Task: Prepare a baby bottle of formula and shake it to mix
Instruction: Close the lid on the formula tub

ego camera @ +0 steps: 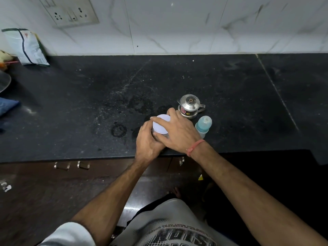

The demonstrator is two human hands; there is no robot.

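The formula tin (160, 127), near the counter edge (71, 158), is gripped by the left hand (148, 142) while its lid is clasped by the right hand (179, 132), so powder could be spilled or the capped bottle (204, 126) toppled if jerked.

A black speckled stone countertop (88, 96) runs along a wall of white marble-veined tiles (195, 27), with a seam (276, 89) crossing the slab at the right. A switch-and-socket plate (71, 12) sits high on the wall at the left. Below the counter edge are dark wooden cabinet fronts (35, 183) with metal handles (71, 165)
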